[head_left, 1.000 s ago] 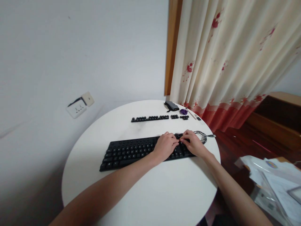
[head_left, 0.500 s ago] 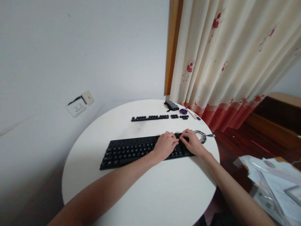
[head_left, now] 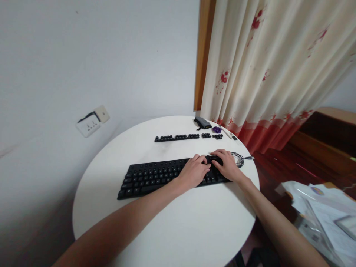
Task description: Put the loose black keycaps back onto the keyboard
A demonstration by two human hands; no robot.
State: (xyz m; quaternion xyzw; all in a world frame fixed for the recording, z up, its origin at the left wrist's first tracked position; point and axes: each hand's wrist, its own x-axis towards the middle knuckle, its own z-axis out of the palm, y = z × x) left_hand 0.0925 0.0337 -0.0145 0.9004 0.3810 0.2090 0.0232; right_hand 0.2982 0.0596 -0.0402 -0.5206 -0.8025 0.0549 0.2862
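Observation:
A black keyboard [head_left: 155,175] lies across the white round table. Over its right part, my left hand [head_left: 194,171] has curled fingers, the thumb close to the index finger; anything small between them is too dark to make out. Just right of it, my right hand [head_left: 227,166] rests at the keyboard's upper right, thumb and index finger apart, with dark keyboard showing in the gap. Behind the keyboard stands a long row of loose black keycaps [head_left: 178,138]. Two smaller keycap groups, one in the middle [head_left: 206,135] and one on the right [head_left: 217,136], continue the line.
A coiled black cable [head_left: 238,159] with a USB plug lies right of the keyboard. At the back of the table [head_left: 167,222] are a grey and black pouch [head_left: 203,123], a purple crumpled item [head_left: 216,129] and a thin pale stick [head_left: 226,132]. Papers and plastic bags [head_left: 322,211] sit lower right.
My right thumb and index finger have parted from their pinch beside the left fingertips. My left fingertips have shifted slightly left. The keyboard and keycap rows stay in place.

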